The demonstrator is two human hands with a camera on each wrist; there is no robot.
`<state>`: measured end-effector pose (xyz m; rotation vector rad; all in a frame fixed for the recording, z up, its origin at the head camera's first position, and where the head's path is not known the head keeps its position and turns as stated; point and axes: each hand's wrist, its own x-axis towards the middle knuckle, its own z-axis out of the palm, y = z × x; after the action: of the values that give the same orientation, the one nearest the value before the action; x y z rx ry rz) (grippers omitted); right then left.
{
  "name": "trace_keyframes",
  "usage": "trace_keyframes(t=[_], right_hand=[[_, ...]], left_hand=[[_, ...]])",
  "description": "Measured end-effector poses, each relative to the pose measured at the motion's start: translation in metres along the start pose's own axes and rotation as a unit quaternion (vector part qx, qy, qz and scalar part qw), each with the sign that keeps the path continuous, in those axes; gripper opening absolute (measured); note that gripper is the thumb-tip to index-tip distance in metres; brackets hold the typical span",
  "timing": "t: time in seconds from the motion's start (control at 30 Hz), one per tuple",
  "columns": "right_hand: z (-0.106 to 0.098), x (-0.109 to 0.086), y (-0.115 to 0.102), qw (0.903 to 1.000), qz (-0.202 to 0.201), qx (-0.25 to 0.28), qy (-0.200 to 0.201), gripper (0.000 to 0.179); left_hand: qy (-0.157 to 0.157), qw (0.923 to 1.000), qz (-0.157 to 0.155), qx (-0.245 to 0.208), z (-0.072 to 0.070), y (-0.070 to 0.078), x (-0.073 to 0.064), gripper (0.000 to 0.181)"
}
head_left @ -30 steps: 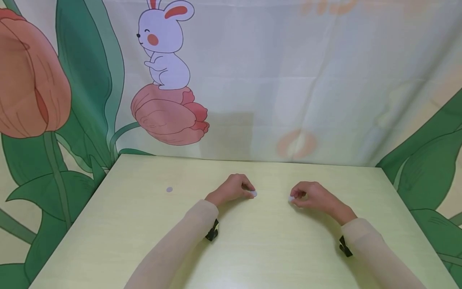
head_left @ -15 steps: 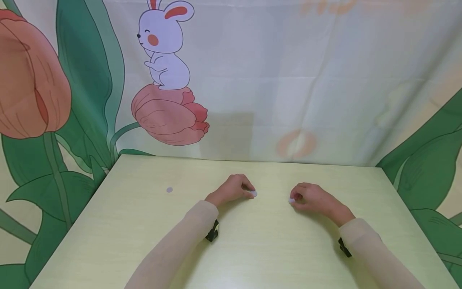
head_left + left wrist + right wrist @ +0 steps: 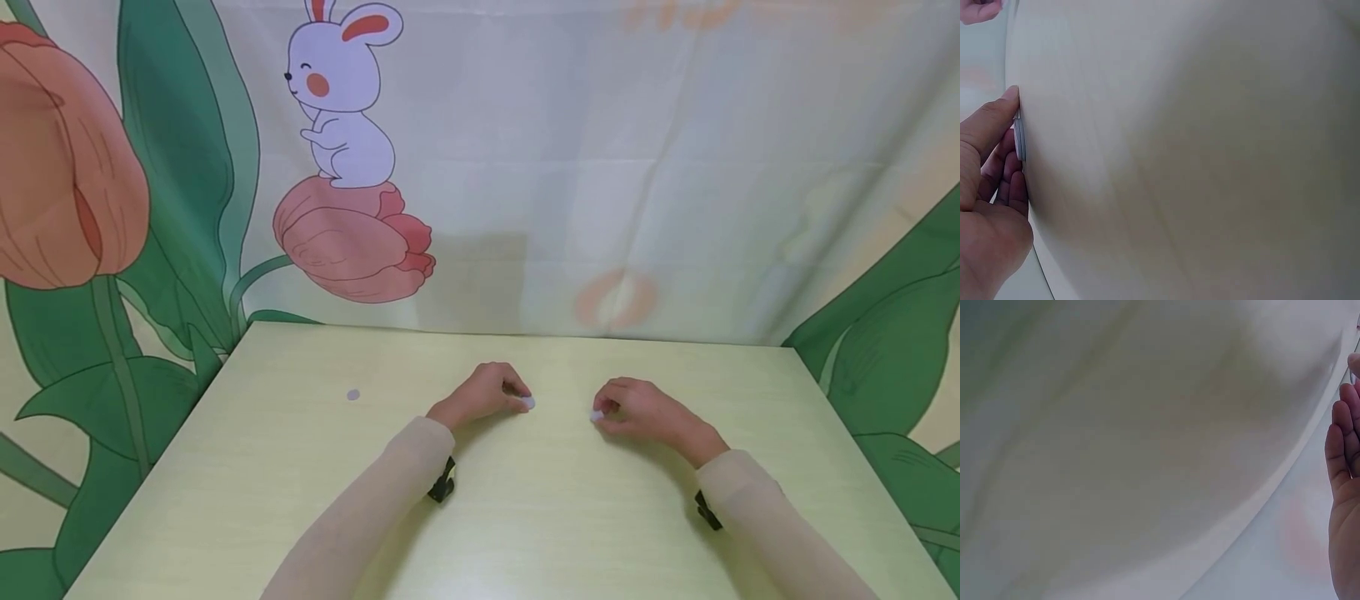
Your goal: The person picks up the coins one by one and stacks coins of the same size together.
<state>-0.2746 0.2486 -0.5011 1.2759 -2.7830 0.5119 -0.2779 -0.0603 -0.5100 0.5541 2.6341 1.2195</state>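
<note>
My left hand (image 3: 483, 390) pinches a small whitish round disc (image 3: 528, 402) between thumb and fingers, low over the table. In the left wrist view this disc (image 3: 1020, 139) appears edge-on with a line along its rim, as if two thin discs lie together. To its right, my right hand (image 3: 645, 410) pinches another small white disc (image 3: 597, 415) at its fingertips, apart from the left one. A third greyish-white disc (image 3: 353, 395) lies flat on the table, left of my left hand. The right wrist view catches only part of the right hand (image 3: 1347, 462), its disc barely visible.
The pale yellow wooden table (image 3: 480, 517) ends at a back edge against a hanging cloth (image 3: 675, 167) printed with a rabbit and tulips. Black wrist straps (image 3: 441, 483) sit under both sleeves.
My right hand first dips slightly, then shifts left toward the left hand, carrying its disc. The left hand and the disc lying on the table stay in place.
</note>
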Motion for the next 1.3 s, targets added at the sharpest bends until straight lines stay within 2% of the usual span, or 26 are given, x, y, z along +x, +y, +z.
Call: trace_keyframes(t=[0.43, 1.03, 1.3], right_hand=[[0.004, 0.012, -0.003, 0.9999, -0.008, -0.011, -0.005, 0.009], [0.006, 0.032, -0.015, 0.9996, -0.019, 0.018, -0.013, 0.011], [0.016, 0.042, -0.012, 0.9992, -0.020, 0.021, -0.026, 0.007]], left_hand=[[0.003, 1.0000, 0.000, -0.007, -0.001, 0.002, -0.002, 0.015], [0.002, 0.9999, 0.011, 0.006, -0.001, 0.003, -0.001, 0.016], [0.002, 1.0000, 0.008, 0.005, 0.000, 0.001, 0.001, 0.015]])
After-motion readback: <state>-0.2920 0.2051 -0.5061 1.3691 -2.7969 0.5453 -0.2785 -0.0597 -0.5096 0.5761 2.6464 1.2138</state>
